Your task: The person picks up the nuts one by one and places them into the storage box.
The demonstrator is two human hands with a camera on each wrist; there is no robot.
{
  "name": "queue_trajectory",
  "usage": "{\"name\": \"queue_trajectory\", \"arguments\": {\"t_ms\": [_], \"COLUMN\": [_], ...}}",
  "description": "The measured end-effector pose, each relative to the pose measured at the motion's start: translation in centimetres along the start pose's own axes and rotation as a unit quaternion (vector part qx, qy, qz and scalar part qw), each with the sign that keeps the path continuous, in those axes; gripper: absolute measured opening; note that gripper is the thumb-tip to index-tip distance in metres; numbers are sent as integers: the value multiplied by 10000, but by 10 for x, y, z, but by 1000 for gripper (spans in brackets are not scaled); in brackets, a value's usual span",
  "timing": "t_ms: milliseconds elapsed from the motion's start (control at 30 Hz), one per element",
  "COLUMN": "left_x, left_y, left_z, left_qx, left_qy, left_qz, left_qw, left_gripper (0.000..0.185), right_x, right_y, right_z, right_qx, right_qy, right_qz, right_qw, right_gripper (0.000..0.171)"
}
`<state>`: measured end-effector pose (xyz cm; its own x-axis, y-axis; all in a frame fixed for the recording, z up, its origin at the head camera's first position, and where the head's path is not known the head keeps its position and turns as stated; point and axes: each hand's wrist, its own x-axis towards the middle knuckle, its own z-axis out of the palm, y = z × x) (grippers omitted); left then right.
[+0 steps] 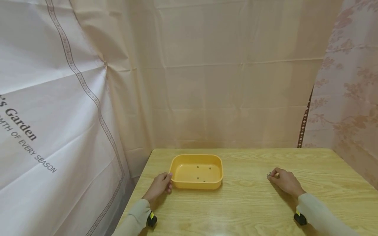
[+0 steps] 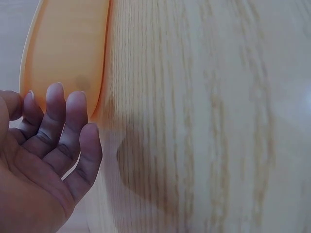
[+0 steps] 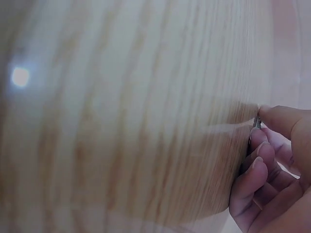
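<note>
A shallow yellow plastic tray [image 1: 197, 185] stands on the wooden table [image 1: 251, 203], left of centre, with a few small dark specks on its floor. My left hand [image 1: 160, 186] rests against the tray's left front corner, fingers straight and touching its outer wall [image 2: 68, 58]. The fingertips [image 2: 73, 104] lie on the tray's side. My right hand [image 1: 284, 181] lies on the table to the right, fingers curled, and pinches a small silvery metal piece [image 1: 269, 175] between thumb and forefinger. In the right wrist view the small metal piece [image 3: 256, 121] shows at the fingertips.
Beige curtains hang behind the table and to the left, and a floral curtain [image 1: 348, 98] hangs on the right. The table's left edge [image 1: 133, 200] runs close to my left wrist. Black wrist cameras sit on both sleeves.
</note>
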<state>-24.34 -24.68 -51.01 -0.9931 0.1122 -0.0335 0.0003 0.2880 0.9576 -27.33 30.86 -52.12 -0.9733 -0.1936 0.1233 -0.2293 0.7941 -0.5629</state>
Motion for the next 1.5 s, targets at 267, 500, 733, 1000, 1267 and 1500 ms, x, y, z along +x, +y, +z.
{"name": "queue_trajectory", "arguments": {"t_ms": [267, 500, 733, 1000, 1267, 1500], "left_x": [0, -1, -1, -1, -2, -2], "left_y": [2, 1, 1, 1, 2, 3], "left_z": [-1, -1, -1, -1, -1, -1], "left_qx": [49, 142, 187, 322, 196, 188], "left_qy": [-15, -13, -10, 104, -10, 9], "left_qz": [-15, 11, 35, -44, 19, 35], "left_qw": [10000, 9999, 9998, 9994, 9998, 9998], "left_gripper": [39, 41, 41, 40, 40, 38], "right_x": [5, 5, 2, -1, -4, -2], "right_y": [-3, -5, -5, -3, -1, -6], "right_z": [-1, -1, -2, -2, -2, -3], "right_qx": [-237, 7, 16, -142, -58, -12], "right_qy": [-30, -245, -334, -171, -130, -45], "right_qz": [-7, 70, 153, -65, -59, -146], "right_qw": [9997, 9997, 9993, 9997, 9999, 9999], "right_gripper": [22, 22, 25, 29, 29, 19]}}
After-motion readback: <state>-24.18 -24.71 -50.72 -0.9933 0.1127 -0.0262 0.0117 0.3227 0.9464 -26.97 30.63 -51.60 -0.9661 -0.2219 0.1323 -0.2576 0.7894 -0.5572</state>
